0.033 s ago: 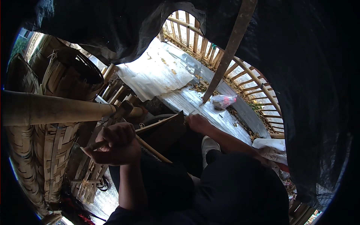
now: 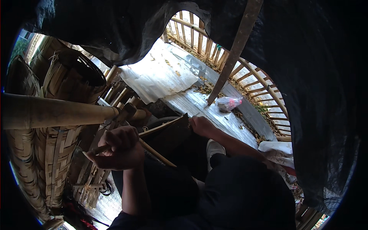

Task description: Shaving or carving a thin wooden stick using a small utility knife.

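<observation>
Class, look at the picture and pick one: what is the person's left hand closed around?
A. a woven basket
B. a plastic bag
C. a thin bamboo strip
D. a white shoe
C: the left hand is fisted around a thin bamboo strip that runs across to the right hand; the plastic bag, shoe and basket lie apart from it.

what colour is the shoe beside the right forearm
White: the shoe shows best in the head view, just below the right hand, against dark trousers.

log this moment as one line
left hand: grips thin bamboo strip | right hand: on strip's far end | nearby: thick bamboo pole, woven basket
</observation>
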Demonstrator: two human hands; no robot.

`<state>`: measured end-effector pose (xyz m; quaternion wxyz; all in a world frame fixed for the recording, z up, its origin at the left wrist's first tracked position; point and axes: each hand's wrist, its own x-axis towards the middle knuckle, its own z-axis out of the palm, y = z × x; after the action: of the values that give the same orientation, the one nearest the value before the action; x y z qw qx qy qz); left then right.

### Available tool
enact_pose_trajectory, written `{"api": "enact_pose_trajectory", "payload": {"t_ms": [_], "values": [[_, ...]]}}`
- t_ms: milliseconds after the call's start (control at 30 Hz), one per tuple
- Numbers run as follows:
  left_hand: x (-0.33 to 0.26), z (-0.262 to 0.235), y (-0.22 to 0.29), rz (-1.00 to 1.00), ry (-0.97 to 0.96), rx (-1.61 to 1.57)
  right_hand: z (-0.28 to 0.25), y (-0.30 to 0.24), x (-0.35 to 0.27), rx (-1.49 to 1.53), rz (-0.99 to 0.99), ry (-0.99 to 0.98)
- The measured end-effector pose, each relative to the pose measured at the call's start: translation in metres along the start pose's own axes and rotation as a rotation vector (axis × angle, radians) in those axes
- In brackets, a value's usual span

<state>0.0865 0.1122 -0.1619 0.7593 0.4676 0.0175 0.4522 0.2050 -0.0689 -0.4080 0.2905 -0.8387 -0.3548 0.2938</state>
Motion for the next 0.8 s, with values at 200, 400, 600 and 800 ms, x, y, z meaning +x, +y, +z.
{"api": "enact_pose_trajectory", "payload": {"t_ms": [200, 400, 600, 800], "values": [[0.000, -0.005, 0.000, 0.010, 0.081, -0.013, 0.014, -0.003, -0.009, 0.084, -0.028, 0.004], [0.000, -0.003, 0.003, 0.028, 0.173, 0.009, -0.010, -0.030, -0.021, 0.279, -0.146, -0.006], [0.003, 0.009, 0.009, 0.024, 0.206, 0.008, -0.025, -0.007, 0.001, 0.093, -0.005, -0.060], [0.003, 0.004, 0.009, -0.015, 0.222, -0.036, -0.160, -0.101, -0.010, -0.008, -0.035, -0.065]]}}
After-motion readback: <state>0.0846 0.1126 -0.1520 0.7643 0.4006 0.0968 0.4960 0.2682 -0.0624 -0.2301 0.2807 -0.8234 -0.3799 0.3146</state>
